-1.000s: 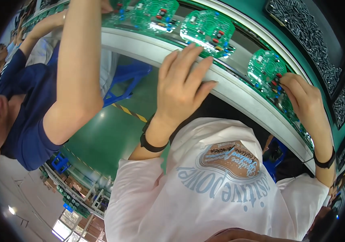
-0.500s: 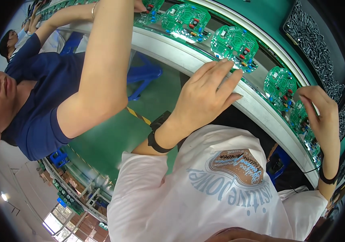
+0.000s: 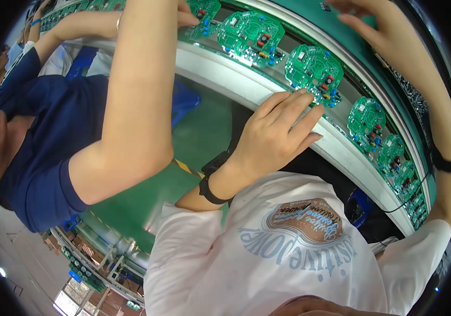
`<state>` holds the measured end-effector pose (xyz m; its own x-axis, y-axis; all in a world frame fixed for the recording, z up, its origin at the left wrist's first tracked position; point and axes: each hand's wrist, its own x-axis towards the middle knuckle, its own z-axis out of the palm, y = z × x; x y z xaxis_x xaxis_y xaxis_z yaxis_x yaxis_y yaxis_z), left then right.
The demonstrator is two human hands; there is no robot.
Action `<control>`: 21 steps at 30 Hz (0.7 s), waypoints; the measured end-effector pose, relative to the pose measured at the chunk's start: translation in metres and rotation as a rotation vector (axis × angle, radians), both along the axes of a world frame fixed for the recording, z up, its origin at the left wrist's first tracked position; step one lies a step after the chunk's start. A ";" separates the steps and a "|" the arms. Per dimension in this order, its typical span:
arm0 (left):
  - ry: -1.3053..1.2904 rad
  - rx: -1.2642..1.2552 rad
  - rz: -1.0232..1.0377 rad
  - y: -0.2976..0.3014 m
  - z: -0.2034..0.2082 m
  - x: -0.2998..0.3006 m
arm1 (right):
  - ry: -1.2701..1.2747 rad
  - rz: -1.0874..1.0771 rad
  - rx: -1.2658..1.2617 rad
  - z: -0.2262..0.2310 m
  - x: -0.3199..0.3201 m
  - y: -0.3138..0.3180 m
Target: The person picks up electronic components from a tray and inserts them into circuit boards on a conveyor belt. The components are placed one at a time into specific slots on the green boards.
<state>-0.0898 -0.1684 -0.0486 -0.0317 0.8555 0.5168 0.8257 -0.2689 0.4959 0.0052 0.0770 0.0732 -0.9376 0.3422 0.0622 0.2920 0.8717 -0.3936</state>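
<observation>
My left hand (image 3: pixel 283 124) rests with its fingers stretched out at the near edge of the rail, the fingertips at the lower edge of a green circuit board (image 3: pixel 312 66). It holds nothing that I can see. At the upper right my right hand (image 3: pixel 381 26) is over the green work surface, thumb apart from the fingers, some of which run past the top edge of the picture. A small dark component with pins (image 3: pixel 324 7) lies close to those fingers. More boards, such as a round green circuit board (image 3: pixel 366 124), sit along the line to the right.
A co-worker in a navy shirt (image 3: pixel 56 126) sits at the left, one hand (image 3: pixel 186 15) at another board. The pale metal rail (image 3: pixel 220 73) curves across in front of me. Small dark parts (image 3: pixel 412 95) lie partly hidden behind my right arm. A blue stool (image 3: pixel 183 102) stands below.
My right hand has moved from the boards at the right up and away to the green work surface. The left hand stays at the rail. The whole view has shifted slightly.
</observation>
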 end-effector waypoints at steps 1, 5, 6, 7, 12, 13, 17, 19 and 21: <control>-0.021 0.002 0.007 0.003 -0.001 0.003 | -0.011 -0.032 -0.006 0.002 -0.011 0.006; -0.056 0.021 0.013 0.004 -0.006 0.010 | 0.020 -0.070 -0.035 -0.020 -0.044 0.026; -0.060 0.018 0.018 0.004 -0.006 0.012 | 0.028 -0.057 -0.006 -0.025 -0.052 0.030; -0.053 0.021 0.018 0.004 -0.006 0.013 | 0.036 -0.044 0.023 -0.029 -0.058 0.033; -0.043 0.056 0.050 0.003 -0.013 0.017 | -0.049 -0.034 0.085 -0.023 -0.081 0.019; -0.043 0.068 0.056 0.003 -0.014 0.017 | -0.066 -0.035 0.094 -0.024 -0.084 0.017; -0.037 0.095 0.061 0.004 -0.017 0.016 | 0.012 -0.018 0.211 -0.034 -0.084 0.024; -0.037 0.111 0.058 0.007 -0.016 0.014 | 0.030 -0.043 0.238 -0.017 -0.073 0.017; -0.041 0.124 0.057 0.007 -0.019 0.017 | 0.027 -0.063 0.261 0.004 -0.050 0.007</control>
